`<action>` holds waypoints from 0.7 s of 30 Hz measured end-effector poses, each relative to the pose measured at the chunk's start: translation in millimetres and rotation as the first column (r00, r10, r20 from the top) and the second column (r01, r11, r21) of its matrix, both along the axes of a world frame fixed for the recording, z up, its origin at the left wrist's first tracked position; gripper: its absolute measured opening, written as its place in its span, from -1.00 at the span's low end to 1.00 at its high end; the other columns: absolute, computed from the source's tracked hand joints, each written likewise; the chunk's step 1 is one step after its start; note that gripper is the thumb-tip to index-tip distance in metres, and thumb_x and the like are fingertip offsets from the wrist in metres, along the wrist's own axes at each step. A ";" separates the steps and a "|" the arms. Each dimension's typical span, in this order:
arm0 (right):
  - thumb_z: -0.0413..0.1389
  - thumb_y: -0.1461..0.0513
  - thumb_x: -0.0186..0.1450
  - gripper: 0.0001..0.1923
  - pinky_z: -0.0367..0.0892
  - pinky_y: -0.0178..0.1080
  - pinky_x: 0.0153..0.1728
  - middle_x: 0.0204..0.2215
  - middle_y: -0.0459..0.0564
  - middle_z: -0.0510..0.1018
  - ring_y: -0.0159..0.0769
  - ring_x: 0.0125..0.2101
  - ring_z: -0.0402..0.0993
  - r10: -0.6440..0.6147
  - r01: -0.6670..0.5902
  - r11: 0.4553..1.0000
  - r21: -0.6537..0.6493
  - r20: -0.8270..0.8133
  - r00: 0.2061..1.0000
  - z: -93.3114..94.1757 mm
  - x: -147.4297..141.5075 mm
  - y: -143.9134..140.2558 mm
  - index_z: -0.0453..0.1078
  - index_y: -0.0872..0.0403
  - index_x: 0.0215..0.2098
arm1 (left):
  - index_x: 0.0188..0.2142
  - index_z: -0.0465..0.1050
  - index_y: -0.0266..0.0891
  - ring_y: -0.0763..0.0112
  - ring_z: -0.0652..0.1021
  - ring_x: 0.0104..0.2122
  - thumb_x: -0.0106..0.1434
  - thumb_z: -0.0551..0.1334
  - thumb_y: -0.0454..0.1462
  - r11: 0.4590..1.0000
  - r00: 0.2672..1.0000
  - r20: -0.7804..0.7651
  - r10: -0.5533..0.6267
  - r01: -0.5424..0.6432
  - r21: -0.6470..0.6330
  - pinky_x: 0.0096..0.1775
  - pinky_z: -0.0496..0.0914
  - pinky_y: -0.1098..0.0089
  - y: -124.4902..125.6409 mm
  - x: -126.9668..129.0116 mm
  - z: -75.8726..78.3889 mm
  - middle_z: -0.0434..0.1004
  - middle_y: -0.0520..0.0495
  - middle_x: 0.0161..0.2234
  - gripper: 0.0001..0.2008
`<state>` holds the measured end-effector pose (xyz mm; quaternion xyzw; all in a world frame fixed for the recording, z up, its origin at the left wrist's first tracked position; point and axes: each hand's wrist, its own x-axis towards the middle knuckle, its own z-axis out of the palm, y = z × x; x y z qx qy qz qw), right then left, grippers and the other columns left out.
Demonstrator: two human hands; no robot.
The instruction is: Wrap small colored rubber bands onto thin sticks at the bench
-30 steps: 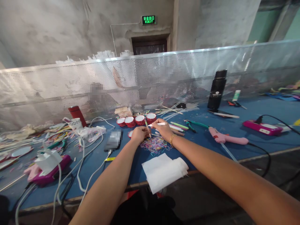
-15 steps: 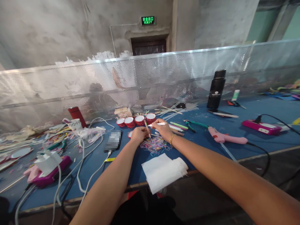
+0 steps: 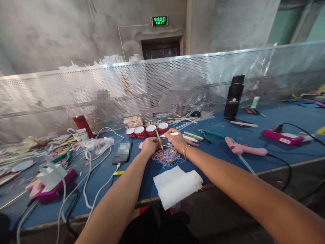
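Note:
My left hand [image 3: 150, 145] is closed around a thin, flat stick [image 3: 157, 136], pale with a greenish part, held nearly upright. In my right hand [image 3: 178, 139] is a white marker pen [image 3: 173, 134], lying almost level with its tip against or very near the stick. Below both hands spreads a loose pile of small coloured rubber bands [image 3: 169, 158]. Several red, round, white-topped pieces [image 3: 150, 130] stand in a row just behind my hands, and another is partly hidden by my left hand. Several coloured pens [image 3: 193, 136] lie to the right of my right hand.
Folded white tissue [image 3: 177, 189] hangs over the table's front edge. Left are a phone [image 3: 122, 152], white cables and a purple power strip [image 3: 54, 189]. Right lie green-handled pliers [image 3: 212, 133], a pink glue gun [image 3: 243, 149] and a black bottle [image 3: 234, 96]. A perforated metal panel [image 3: 208, 78] runs behind.
The view has shifted very slightly. Both hands keep the same hold on the stick and the marker pen, with hardly any visible movement.

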<state>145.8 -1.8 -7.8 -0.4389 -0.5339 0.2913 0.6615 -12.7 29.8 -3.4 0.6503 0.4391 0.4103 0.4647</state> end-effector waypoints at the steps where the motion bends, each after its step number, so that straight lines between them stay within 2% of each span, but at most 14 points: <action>1: 0.20 0.04 0.09 -0.78 0.24 -0.29 -0.48 -0.53 -0.11 0.58 -0.31 -0.52 0.42 -0.002 0.002 1.000 0.001 -0.015 1.000 -0.4 0.6 0.7 0.37 -0.01 -0.51 | -0.44 0.59 -0.28 0.35 0.59 -0.47 -0.01 0.53 -0.20 1.000 1.000 -0.004 0.005 -0.005 -0.001 -0.29 0.52 0.33 -0.4 0.1 0.4 0.60 -0.05 -0.52 -0.77; 9: 0.20 0.04 0.09 -0.78 0.27 -0.27 -0.43 -0.52 -0.09 0.60 -0.29 -0.49 0.43 0.024 -0.024 1.000 -0.010 0.004 1.000 4.9 -0.6 -4.8 0.39 0.00 -0.51 | -0.49 0.56 -0.28 0.43 0.56 -0.53 -0.02 0.52 -0.27 0.999 0.999 0.051 0.003 -0.001 -0.043 -0.35 0.48 0.39 -3.5 -0.3 2.9 0.59 0.00 -0.53 -0.80; 13: 0.20 0.08 0.08 -0.81 0.30 -0.26 -0.37 -0.54 -0.11 0.57 -0.27 -0.44 0.47 0.038 -0.039 0.999 0.035 0.030 0.999 5.2 -3.6 -3.9 0.38 0.00 -0.54 | -0.51 0.55 -0.28 0.45 0.54 -0.55 0.00 0.50 -0.28 1.000 0.999 0.040 -0.008 0.009 -0.023 -0.39 0.45 0.42 -4.1 -0.2 3.3 0.56 0.01 -0.55 -0.82; 21: 0.20 0.06 0.10 -0.79 0.28 -0.26 -0.38 -0.54 -0.13 0.55 -0.26 -0.45 0.46 0.043 -0.044 0.998 0.040 0.023 0.999 4.8 -3.2 -1.3 0.37 -0.01 -0.53 | -0.52 0.53 -0.28 0.45 0.53 -0.58 -0.01 0.50 -0.33 1.000 0.999 0.034 0.013 -0.012 -0.024 -0.45 0.41 0.45 -4.6 0.4 4.8 0.55 0.03 -0.57 -0.83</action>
